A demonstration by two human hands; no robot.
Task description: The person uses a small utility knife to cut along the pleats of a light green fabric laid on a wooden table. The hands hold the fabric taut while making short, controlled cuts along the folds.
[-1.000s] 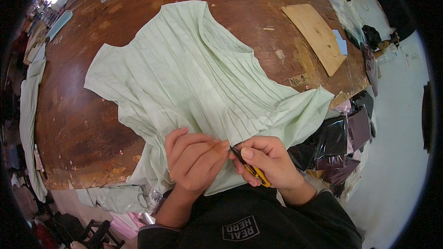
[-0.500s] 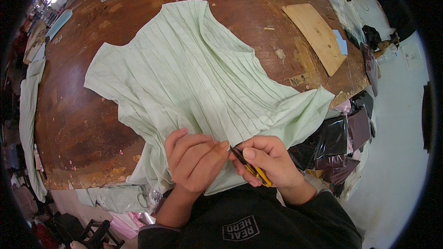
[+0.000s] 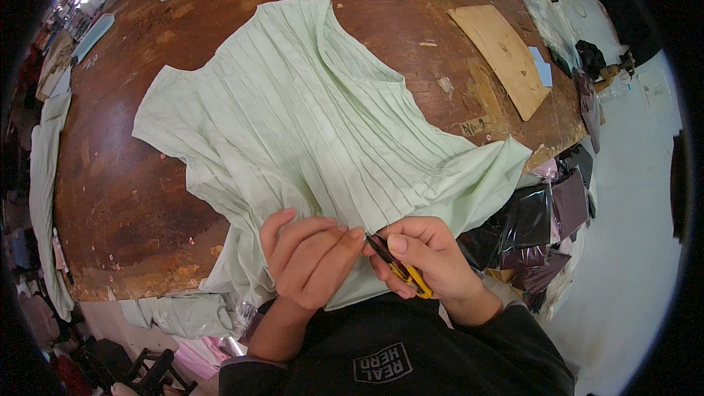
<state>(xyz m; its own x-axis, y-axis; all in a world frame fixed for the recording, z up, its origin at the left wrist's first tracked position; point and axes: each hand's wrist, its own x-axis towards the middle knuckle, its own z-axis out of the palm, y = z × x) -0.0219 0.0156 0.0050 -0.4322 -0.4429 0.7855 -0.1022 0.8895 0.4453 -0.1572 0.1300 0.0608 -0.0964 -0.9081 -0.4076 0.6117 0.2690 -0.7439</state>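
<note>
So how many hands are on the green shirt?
2: the left hand, on the near part of the shirt, and the right hand, just beside it, holding yellow snips. No third hand shows there.

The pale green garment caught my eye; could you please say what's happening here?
A person's right hand holds yellow-and-black snips over the pleated garment, which lies spread mostly on a brown wooden table. The left hand is at the cloth, close to the snips' tips. Whether anything is being cut cannot be told.
</note>
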